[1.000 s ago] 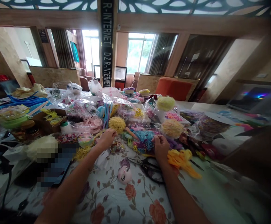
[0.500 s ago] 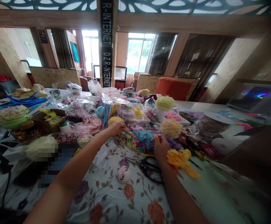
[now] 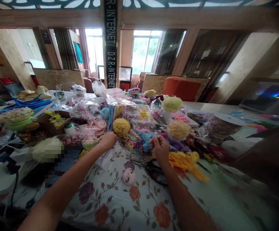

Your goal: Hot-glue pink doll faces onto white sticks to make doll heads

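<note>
Yellow pompom [image 3: 121,127] lies at twelve o'clock; my left hand [image 3: 108,141], eleven, and right hand [image 3: 160,147], one, are curled, grip unclear.

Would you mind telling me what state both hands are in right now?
Left hand: near the fluffy yellow ball; open or closed, cannot be told.
Right hand: fingers curled beside the blue trim; whether it holds anything cannot be told.

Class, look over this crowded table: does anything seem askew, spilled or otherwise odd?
Oddly, a doll face lies tilted on the floral cloth, apart from the heaped craft pieces, with scissors close by its purple tuft. Nothing looks clearly spilled or damaged.
</note>
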Motion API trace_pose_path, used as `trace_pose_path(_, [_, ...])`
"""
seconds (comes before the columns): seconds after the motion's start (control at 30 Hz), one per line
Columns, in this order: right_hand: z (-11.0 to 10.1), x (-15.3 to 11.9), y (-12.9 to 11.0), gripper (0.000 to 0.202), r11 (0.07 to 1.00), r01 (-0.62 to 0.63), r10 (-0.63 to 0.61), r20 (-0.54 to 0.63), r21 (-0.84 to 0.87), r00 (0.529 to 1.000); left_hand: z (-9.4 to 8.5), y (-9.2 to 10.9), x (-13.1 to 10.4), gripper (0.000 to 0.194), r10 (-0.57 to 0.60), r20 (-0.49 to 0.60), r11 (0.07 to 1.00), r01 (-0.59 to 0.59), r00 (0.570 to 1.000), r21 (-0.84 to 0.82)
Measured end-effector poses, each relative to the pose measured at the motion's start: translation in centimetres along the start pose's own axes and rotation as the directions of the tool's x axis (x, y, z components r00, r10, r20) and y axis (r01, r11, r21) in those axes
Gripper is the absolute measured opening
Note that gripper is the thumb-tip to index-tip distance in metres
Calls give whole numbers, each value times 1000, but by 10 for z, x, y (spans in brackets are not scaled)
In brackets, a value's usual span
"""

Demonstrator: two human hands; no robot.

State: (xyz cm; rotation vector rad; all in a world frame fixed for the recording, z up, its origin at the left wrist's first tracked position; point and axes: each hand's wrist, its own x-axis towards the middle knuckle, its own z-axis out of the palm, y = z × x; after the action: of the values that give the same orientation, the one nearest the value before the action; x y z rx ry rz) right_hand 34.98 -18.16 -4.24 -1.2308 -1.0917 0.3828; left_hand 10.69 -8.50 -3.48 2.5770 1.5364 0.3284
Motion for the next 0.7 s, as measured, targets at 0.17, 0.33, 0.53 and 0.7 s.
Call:
trace_pose_path(0.17, [2, 6, 18, 36, 999, -30, 34, 88, -43, 996, 8, 15, 8, 36, -154, 71, 988, 153, 986, 19])
trace_pose_path(0.33, [4, 7, 23, 76, 990, -3, 15, 85, -143, 996, 8, 16, 18, 36, -280, 108, 948, 292, 954, -125])
trace_pose_path(0.53, [3, -7, 0, 48, 653, 372, -270, 256, -659, 928, -8, -6, 26, 34, -309, 193, 770, 365, 931, -523])
trace_pose_path(0.7, [10, -17, -2, 16, 605, 535, -136, 585, -590, 800, -26, -21, 21, 26, -247, 210, 419, 299, 946, -858])
